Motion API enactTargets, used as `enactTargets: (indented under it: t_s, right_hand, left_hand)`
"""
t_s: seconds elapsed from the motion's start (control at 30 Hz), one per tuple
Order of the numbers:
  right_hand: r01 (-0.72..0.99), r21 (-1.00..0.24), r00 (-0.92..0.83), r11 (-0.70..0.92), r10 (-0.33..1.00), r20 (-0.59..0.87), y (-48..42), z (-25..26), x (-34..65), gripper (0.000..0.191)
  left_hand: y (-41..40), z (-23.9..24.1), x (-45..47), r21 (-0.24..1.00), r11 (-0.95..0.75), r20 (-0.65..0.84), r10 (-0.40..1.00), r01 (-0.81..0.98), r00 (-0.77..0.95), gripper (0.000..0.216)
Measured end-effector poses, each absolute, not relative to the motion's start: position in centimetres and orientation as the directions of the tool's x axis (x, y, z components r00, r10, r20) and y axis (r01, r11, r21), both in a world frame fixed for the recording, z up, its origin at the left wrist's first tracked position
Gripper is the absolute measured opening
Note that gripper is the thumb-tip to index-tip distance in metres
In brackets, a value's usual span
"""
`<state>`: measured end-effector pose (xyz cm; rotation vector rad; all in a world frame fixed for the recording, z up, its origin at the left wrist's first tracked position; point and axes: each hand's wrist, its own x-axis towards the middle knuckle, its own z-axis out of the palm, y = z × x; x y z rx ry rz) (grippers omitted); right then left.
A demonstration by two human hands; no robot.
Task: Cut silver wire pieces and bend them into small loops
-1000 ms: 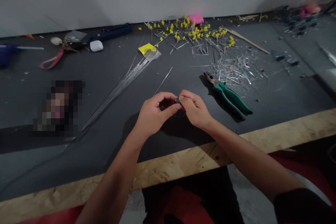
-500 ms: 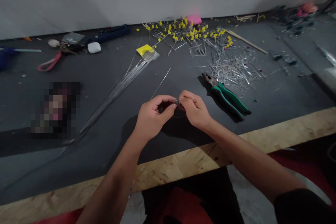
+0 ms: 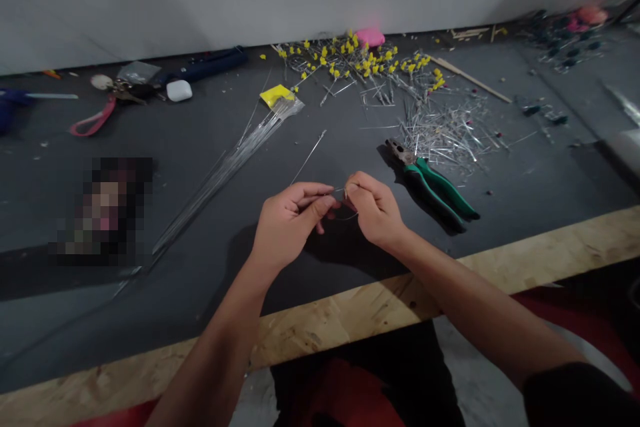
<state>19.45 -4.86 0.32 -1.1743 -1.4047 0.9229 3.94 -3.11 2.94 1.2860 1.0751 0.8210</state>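
Now, in the head view, my left hand [image 3: 290, 223] and right hand [image 3: 376, 212] have drawn slightly apart compared with half a second ago, when their fingertips met. A short stretch of the wire [image 3: 339, 189] shows between them, with a faint loop sagging just below the right fingers. Both hands are pinched onto that wire, held just above the desk [image 3: 350, 320] near its front edge. I judge the bend is being worked open rather than tightened, though the wire is too fine to be sure.

As for containers, a clear packet [image 3: 283, 101] with a yellow label lies farther back, and long wires [image 3: 225, 167] fan out of its open end toward me. A small white case [image 3: 179, 90] sits closed, so I cannot see its contents. The green-handled pliers [image 3: 435, 187] lie untouched beside my right hand.
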Motion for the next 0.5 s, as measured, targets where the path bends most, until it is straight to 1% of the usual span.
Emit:
enactTargets:
  t_s: [0.1,0.2,0.3,0.5]
  right_hand:
    - [0.209,-0.935,0.000,0.288,0.956,0.294,-5.0,0.6,19.4,0.025]
    - [0.253,-0.903,-0.027,0.348,0.935,0.353,-5.2,0.7,19.4,0.024]
    - [0.285,-0.880,-0.050,0.379,0.923,0.381,-5.3,0.7,19.4,0.021]
    - [0.335,-0.852,-0.088,0.402,0.914,0.396,-5.4,0.9,19.6,0.019]
  left_hand:
    - [-3.3,3.2,4.1,0.992,0.105,-0.123,0.951,0.076,0.283,0.024]
    - [-3.6,3.6,4.1,0.994,0.051,-0.074,0.965,0.101,0.250,0.022]
    - [-4.0,3.8,4.0,0.992,-0.010,-0.018,0.975,0.127,0.221,0.018]
    - [-4.4,4.0,3.6,0.936,-0.159,0.102,0.977,0.315,0.189,0.014]
